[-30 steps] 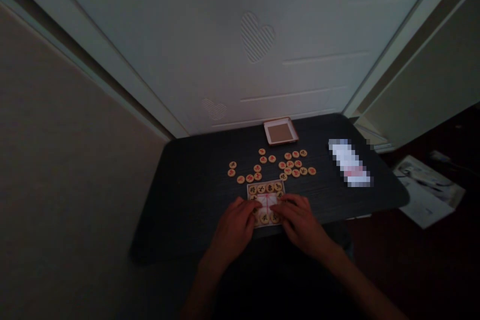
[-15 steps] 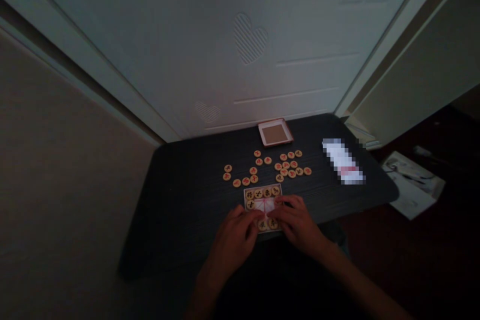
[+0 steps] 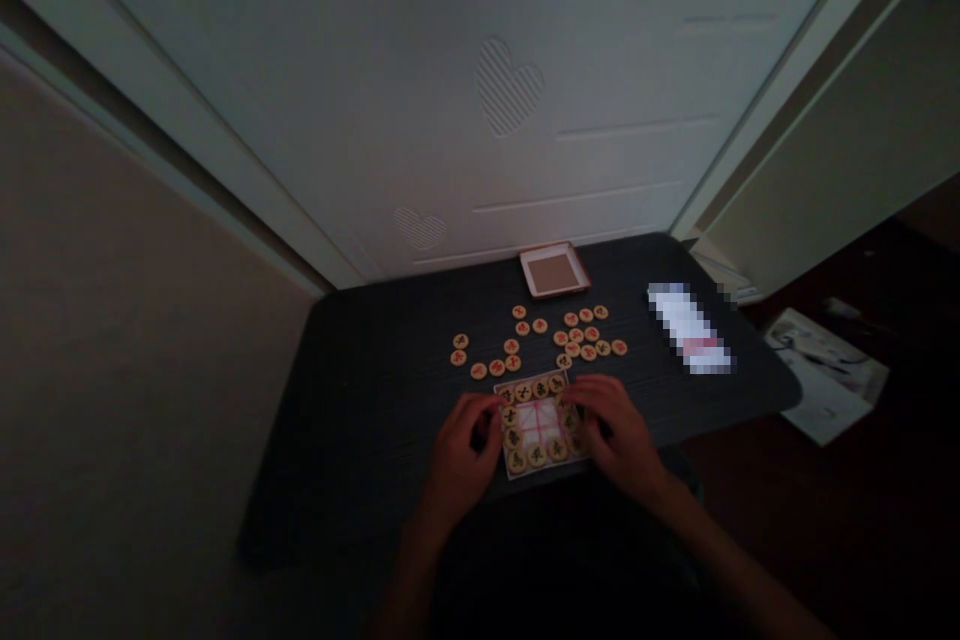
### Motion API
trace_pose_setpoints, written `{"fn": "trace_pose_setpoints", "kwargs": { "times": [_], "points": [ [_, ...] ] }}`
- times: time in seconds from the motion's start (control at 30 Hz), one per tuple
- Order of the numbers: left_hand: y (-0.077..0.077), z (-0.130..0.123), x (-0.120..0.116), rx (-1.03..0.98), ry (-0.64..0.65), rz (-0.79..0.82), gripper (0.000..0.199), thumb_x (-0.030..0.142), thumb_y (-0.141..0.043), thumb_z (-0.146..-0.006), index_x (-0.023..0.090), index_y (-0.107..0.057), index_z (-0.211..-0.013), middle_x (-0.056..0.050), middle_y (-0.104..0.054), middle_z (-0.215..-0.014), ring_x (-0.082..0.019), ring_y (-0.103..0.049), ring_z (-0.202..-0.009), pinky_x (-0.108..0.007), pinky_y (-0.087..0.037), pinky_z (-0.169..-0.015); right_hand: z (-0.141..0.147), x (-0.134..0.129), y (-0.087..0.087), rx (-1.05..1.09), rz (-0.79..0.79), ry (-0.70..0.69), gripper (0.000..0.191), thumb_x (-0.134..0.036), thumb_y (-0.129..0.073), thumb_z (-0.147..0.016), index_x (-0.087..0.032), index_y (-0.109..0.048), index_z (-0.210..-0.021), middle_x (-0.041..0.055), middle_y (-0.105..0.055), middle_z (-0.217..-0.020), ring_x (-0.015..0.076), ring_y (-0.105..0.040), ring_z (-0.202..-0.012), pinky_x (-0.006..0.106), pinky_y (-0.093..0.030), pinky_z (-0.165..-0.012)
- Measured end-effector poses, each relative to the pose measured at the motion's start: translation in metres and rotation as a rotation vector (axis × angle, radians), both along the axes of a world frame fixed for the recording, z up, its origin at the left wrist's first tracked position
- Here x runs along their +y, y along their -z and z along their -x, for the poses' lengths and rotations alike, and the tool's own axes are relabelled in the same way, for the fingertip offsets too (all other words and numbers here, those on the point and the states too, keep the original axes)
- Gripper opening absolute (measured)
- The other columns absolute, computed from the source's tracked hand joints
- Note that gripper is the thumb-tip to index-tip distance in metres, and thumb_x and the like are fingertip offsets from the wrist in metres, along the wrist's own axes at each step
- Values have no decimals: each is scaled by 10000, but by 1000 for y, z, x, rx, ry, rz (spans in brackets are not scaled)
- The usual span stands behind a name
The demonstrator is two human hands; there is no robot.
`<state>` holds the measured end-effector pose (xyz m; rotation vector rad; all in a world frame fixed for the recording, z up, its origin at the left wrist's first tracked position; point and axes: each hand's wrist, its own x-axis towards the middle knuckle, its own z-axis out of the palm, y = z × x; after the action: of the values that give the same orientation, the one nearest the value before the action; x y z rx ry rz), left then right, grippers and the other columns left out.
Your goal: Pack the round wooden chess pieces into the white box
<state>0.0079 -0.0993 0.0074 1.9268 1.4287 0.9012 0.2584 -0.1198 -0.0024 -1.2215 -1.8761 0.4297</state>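
Note:
In the head view, a shallow box [image 3: 545, 468] lies near the table's front edge. Round Chinese chess pieces [image 3: 536, 455] with dark characters line its border, around a folded white paper board [image 3: 538, 420] with pink lines. My left hand [image 3: 466, 445] is closed at the box's left side, thumb and forefinger together on the edge. On the opposite side, my right hand [image 3: 616, 428] curls its fingers over the right edge and partly covers the pieces there. Beyond the box, several loose chess pieces [image 3: 576, 335], mostly with red characters, are spread over the table.
The dark table [image 3: 360, 400] stands against a white door-like panel [image 3: 337, 100] with heart patterns. A shallow lid or tray [image 3: 555, 273] rests at the back. To the right lies a blurred-out white object [image 3: 688, 328]. A white box [image 3: 825, 380] is on the floor at right.
Both hands have drawn apart from the middle of the box to its two sides, uncovering the paper board and more pieces. The box has turned slightly. The view has shifted a little.

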Motion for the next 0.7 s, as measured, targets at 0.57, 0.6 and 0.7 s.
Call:
{"fn": "trace_pose_setpoints", "kwargs": {
  "times": [0.57,0.6,0.7],
  "points": [
    [10,3,3,1,-33,0,222,230,-572,-915,233,-676,-1111,-10,-595,-910,-133,-581,-722,-259,-503,-697,-75,59,15,-208,30,206,362,-303,-638,-887,-225,-644,-1240,99,-684,-1202,297,-601,-1139,509,-465,-1017],
    [10,3,3,0,-31,3,222,229,-574,-914,233,-673,-1113,-9,-595,-912,-131,-579,-721,-259,-502,-697,-75,60,16,-209,35,203,359,-307,-645,-884,-229,-650,-1235,98,-686,-1196,298,-602,-1136,510,-466,-1014],
    [9,3,3,2,-31,2,225,219,-578,-906,231,-667,-1112,-5,-593,-906,-130,-576,-712,-261,-499,-689,-74,64,18,-200,44,211,343,-318,-659,-881,-235,-666,-1213,93,-696,-1162,299,-607,-1130,508,-473,-1003]
  ]
}}
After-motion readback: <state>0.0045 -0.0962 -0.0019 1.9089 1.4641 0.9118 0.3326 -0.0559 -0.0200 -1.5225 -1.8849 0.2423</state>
